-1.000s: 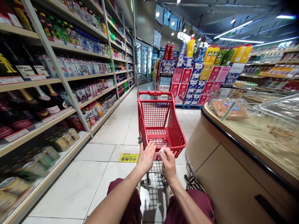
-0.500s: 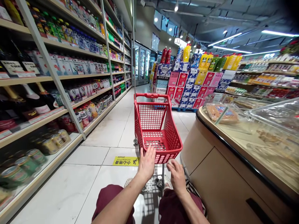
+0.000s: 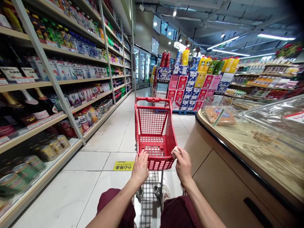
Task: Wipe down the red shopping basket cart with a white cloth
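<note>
Lining the left side: shelves (image 3: 42, 60). Counter (image 3: 228, 180) on the right, its front corner just beside the cart (image 3: 152, 138) but apart from it. Cart sits straight ahead, near edge at the hands.

Left hand (image 3: 140, 168): fingers together, laid over the cart's near left corner; can't tell if it's really gripping. Right hand (image 3: 184, 165): thumb and fingers pinched, at the near right corner.

Shoe (image 3: 166, 191) is just beside a caster (image 3: 156, 191) under the near edge. A roll-back could catch it, so mind that.

Smallest: pale wad (image 3: 175, 152) in the right-hand pinch, on or barely off that corner; can't tell which.

To do it well: load the left corner first, since wheels may swivel. Then press wad to edge, light and even, pinch kept firm.
</note>
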